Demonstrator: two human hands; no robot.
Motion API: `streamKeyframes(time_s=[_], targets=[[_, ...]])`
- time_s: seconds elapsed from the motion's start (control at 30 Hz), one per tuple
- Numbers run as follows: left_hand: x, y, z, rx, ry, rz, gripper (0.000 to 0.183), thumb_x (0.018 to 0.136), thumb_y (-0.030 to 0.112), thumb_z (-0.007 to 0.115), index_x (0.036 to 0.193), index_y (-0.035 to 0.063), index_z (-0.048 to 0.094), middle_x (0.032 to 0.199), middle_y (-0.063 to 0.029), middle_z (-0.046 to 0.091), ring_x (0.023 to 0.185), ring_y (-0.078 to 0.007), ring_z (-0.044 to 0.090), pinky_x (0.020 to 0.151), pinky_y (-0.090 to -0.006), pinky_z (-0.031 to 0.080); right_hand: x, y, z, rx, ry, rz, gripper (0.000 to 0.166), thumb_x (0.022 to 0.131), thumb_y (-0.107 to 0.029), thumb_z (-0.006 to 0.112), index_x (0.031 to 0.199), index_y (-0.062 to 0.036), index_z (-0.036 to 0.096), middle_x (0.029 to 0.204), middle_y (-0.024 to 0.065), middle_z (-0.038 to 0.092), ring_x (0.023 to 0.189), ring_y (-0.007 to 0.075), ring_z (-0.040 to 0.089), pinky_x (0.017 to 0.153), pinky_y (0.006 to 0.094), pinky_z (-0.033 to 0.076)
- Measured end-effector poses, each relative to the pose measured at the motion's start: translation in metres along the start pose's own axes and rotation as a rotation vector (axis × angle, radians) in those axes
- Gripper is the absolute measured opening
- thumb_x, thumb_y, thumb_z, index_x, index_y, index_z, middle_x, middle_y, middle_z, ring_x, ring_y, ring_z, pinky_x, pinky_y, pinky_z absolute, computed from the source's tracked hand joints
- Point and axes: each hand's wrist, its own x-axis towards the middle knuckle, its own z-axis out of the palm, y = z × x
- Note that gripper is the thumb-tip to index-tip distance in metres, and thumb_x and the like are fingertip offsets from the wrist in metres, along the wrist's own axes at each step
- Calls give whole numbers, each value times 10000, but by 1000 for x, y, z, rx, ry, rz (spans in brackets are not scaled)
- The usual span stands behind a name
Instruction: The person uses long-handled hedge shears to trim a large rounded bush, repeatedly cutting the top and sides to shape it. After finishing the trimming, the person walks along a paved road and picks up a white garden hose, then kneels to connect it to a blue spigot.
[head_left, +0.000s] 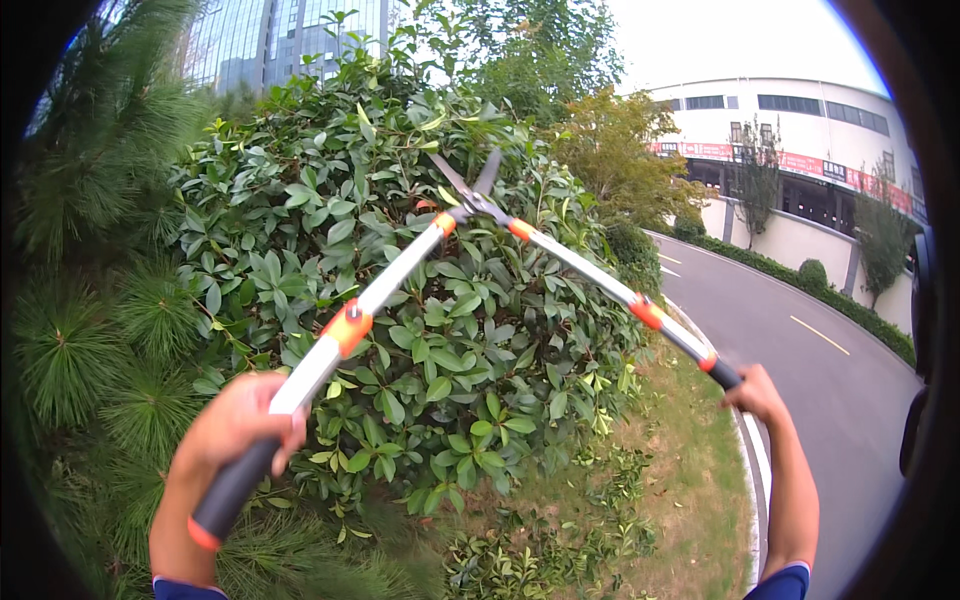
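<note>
A pair of long-handled hedge shears (474, 201) spans the middle of the view, its two blades spread apart against the upper face of a broad-leaved evergreen shrub (442, 352). My left hand (240, 427) grips the shears' left handle, just above the black grip that ends in an orange cap. Around the black grip of the right handle, my right hand (757, 394) is closed. Both handles are silver telescopic tubes with orange collars, and they stand wide apart. Several light green leaves lie close to the blades, and motion blurs the blade tips.
Pine branches (97, 352) crowd the left side near my left arm. Cut leafy sprigs (540, 555) lie on the grass strip (675, 450) below the shrub. A kerb (742, 480) separates the grass from an asphalt road (817, 405). Beyond it stands a white building (795, 120).
</note>
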Motion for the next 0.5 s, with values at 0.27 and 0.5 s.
streamKeyframes(time_s=[0.27, 0.5], targets=[[128, -41, 86, 105, 151, 126, 174, 844, 61, 614, 940, 8, 478, 673, -36, 556, 504, -131, 571, 473, -282, 473, -101, -135, 284, 587, -122, -218, 373, 748, -170, 780, 994, -20, 543, 706, 20, 547, 509, 105, 511, 460, 279, 428], [-12, -28, 70, 45, 32, -31, 260, 906, 114, 631, 1048, -19, 458, 717, -41, 554, 540, -115, 576, 492, -275, 487, -157, -29, 226, 500, 101, -17, 268, 660, -134, 771, 809, -24, 577, 693, -12, 508, 613, 109, 475, 567, 302, 409]])
